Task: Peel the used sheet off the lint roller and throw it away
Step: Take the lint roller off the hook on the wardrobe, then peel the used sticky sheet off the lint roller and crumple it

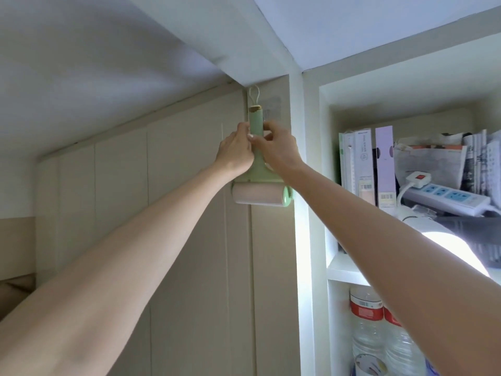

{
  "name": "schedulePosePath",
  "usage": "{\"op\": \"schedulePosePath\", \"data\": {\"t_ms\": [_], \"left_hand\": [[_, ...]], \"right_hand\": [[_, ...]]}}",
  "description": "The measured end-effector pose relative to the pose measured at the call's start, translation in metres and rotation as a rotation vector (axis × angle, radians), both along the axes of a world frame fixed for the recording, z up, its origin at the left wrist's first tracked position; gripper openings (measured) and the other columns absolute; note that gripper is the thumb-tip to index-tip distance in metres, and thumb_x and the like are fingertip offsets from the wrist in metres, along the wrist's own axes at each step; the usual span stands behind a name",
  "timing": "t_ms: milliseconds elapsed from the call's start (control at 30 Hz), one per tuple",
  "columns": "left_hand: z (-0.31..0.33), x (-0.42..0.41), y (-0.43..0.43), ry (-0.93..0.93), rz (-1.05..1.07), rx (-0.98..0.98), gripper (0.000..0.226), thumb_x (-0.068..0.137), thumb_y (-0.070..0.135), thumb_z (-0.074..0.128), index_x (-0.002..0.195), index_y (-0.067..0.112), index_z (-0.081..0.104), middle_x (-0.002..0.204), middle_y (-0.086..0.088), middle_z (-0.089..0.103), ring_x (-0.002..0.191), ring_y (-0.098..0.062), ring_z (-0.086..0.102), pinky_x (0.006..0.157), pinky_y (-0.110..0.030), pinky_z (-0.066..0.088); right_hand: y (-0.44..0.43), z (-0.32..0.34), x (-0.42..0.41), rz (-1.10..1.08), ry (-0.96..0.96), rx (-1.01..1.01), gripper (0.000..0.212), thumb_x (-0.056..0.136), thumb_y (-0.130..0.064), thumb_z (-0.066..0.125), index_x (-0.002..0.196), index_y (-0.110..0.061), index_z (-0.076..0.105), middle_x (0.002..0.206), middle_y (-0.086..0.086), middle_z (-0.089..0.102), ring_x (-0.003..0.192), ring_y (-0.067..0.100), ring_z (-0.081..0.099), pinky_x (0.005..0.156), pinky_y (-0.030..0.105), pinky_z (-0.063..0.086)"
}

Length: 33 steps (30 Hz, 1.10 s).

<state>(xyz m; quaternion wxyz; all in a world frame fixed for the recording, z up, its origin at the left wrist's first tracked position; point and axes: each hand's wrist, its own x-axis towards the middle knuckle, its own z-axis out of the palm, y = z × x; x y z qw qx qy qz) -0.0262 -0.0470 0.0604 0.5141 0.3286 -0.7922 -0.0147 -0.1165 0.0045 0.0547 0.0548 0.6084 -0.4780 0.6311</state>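
A green lint roller point(256, 123) is held upright against a beige panelled wall, high up under a white beam. Its pale pinkish sheet roll point(257, 194) sits at the bottom, and a white loop point(254, 94) sticks up from the handle's top beside a clear adhesive hook point(269, 107). My left hand point(235, 153) grips the handle from the left. From the right, my right hand point(276, 149) closes on the same handle. Both arms are stretched upward.
A white shelf unit point(311, 185) stands to the right. It holds upright books point(366, 164), a white power strip point(444, 198), newspapers, and plastic bottles point(379, 335) on the lower shelf. The beige wall panels point(122, 185) extend to the left.
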Motion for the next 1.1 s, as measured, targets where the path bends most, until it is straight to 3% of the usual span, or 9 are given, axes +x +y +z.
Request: {"op": "schedulePosePath", "data": {"t_ms": [100,233,333,400,533,633,733,900,1100], "left_hand": [[-0.012,0.009,0.01,0.178,-0.081,0.035,0.039,0.086,0.008,0.041,0.125,0.008,0.045,0.133,-0.009,0.057,0.124,-0.028,0.049,0.099,-0.038,0.04],[-0.051,0.031,0.044,0.479,0.137,-0.091,0.019,0.086,0.022,0.047,0.099,0.012,0.057,0.097,-0.005,0.066,0.092,-0.025,0.058,0.071,-0.031,0.041],[-0.092,0.048,0.077,0.516,0.025,0.118,0.038,0.09,0.037,0.04,0.071,0.011,0.061,0.062,-0.004,0.064,0.062,-0.025,0.056,0.06,-0.03,0.04],[-0.118,0.057,0.096,0.427,-0.136,0.396,0.062,0.091,0.051,0.031,0.057,0.011,0.062,0.048,-0.006,0.064,0.046,-0.02,0.056,0.058,-0.028,0.045],[-0.154,0.069,0.111,0.262,-0.29,0.823,0.085,0.087,0.066,0.007,0.084,0.006,0.066,0.072,-0.012,0.073,0.052,-0.012,0.067,0.047,-0.016,0.05],[-0.179,0.07,0.107,0.469,-0.416,0.949,0.063,0.086,0.066,0.022,0.088,0.018,0.063,0.094,-0.006,0.071,0.084,-0.012,0.068,0.078,-0.03,0.057],[-0.201,0.068,0.104,0.823,-0.579,1.071,0.047,0.085,0.056,0.048,0.099,0.014,0.064,0.106,-0.006,0.069,0.099,-0.017,0.066,0.091,-0.032,0.05],[-0.222,0.078,0.108,1.186,-0.61,1.006,0.026,0.091,0.038,0.05,0.083,0.014,0.055,0.079,0.0,0.075,0.087,-0.012,0.067,0.065,-0.025,0.047],[-0.24,0.112,0.108,1.172,-0.359,0.678,0.02,0.082,0.015,0.068,0.093,0.004,0.056,0.061,-0.008,0.059,0.042,-0.007,0.059,0.049,-0.018,0.051]], "right_hand": [[0.01,-0.013,0.002,0.061,-0.036,-0.006,0.028,0.085,-0.028,0.062,0.107,-0.011,0.063,0.086,0.007,0.068,0.076,0.024,0.066,0.072,0.041,0.056],[0.026,-0.041,0.002,0.124,-0.171,-0.029,0.025,0.083,-0.021,0.066,0.099,-0.006,0.054,0.087,0.015,0.065,0.054,0.021,0.06,0.051,0.032,0.05],[0.039,-0.075,0.006,0.227,-0.418,-0.09,0.019,0.081,-0.016,0.067,0.092,-0.011,0.052,0.091,0.018,0.068,0.056,0.028,0.068,0.053,0.038,0.058],[0.05,-0.104,0.013,0.325,-0.573,-0.093,0.012,0.082,-0.015,0.066,0.083,-0.008,0.055,0.072,0.011,0.071,0.053,0.027,0.07,0.066,0.046,0.06],[0.07,-0.167,0.039,0.532,-0.852,-0.078,0.012,0.085,-0.01,0.063,0.075,-0.004,0.06,0.057,0.006,0.071,0.059,0.023,0.072,0.075,0.04,0.06],[0.076,-0.208,0.062,0.735,-0.974,-0.046,0.007,0.087,-0.006,0.061,0.089,-0.003,0.055,0.084,0.02,0.075,0.082,0.032,0.074,0.081,0.037,0.06],[0.077,-0.243,0.085,0.802,-0.989,-0.003,0.014,0.085,-0.009,0.063,0.095,-0.001,0.057,0.097,0.022,0.073,0.094,0.032,0.072,0.086,0.036,0.058],[0.083,-0.287,0.107,0.724,-0.791,0.119,0.026,0.079,-0.017,0.07,0.106,-0.015,0.07,0.103,0.01,0.074,0.09,0.017,0.069,0.073,0.025,0.054],[0.082,-0.316,0.095,0.719,-0.568,0.276,0.057,0.053,-0.004,0.055,0.103,-0.026,0.071,0.095,0.001,0.07,0.085,0.022,0.057,0.068,0.024,0.052]]}}
